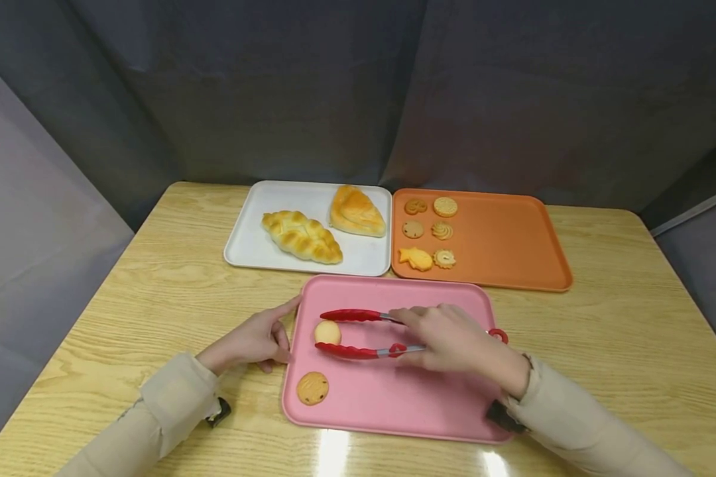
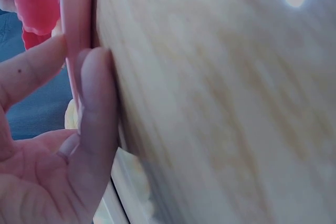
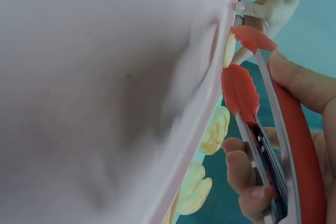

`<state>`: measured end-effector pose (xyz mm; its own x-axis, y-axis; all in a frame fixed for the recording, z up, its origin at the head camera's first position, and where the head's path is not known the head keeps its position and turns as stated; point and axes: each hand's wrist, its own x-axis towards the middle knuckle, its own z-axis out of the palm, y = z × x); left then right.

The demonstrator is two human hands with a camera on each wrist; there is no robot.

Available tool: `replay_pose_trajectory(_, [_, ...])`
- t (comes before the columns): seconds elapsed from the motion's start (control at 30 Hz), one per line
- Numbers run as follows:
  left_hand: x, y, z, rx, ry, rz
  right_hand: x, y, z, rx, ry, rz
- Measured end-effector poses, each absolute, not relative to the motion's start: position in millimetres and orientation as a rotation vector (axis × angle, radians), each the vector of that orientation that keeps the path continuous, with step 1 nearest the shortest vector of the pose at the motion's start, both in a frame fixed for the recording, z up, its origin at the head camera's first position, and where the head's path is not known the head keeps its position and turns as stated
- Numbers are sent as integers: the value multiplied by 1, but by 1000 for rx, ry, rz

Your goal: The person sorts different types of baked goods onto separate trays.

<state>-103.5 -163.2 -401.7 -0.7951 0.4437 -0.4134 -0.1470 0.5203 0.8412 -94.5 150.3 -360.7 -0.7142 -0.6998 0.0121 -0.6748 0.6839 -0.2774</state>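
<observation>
My right hand [image 1: 456, 339] grips a pair of tongs [image 1: 358, 353] with red scalloped tips and metal arms. The spread tips stand on either side of a plain round cookie [image 1: 327, 333] on the pink tray [image 1: 388, 407]; the lower tip overlaps the cookie's edge. In the right wrist view the red handle [image 3: 302, 156] lies against my palm. My left hand [image 1: 256, 338] touches the tray's left rim, index finger stretched toward the upper corner and thumb lower down. Nearer the front left corner lies a brown cookie with dark chips [image 1: 313, 388].
Behind the pink tray stand a white tray [image 1: 244, 250], bearing a braided bread [image 1: 301, 236] and a wedge-shaped pastry [image 1: 358, 212], and an orange tray [image 1: 507, 238] with several small cookies, including a fish-shaped one [image 1: 416, 258]. A dark curtain [image 1: 286, 93] hangs behind the wooden table [image 1: 602, 318].
</observation>
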Motion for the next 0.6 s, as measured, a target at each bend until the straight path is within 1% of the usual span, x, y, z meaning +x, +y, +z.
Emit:
replay_pose_trajectory(0.43, [-102, -162, -401, 225, 2150, 1278, -94, 171, -364, -1126, 2875, -439])
replay_pose_trajectory(0.6, [-102, -162, -400, 235, 2150, 1282, -97, 181, -362, -1056, 2914, -450])
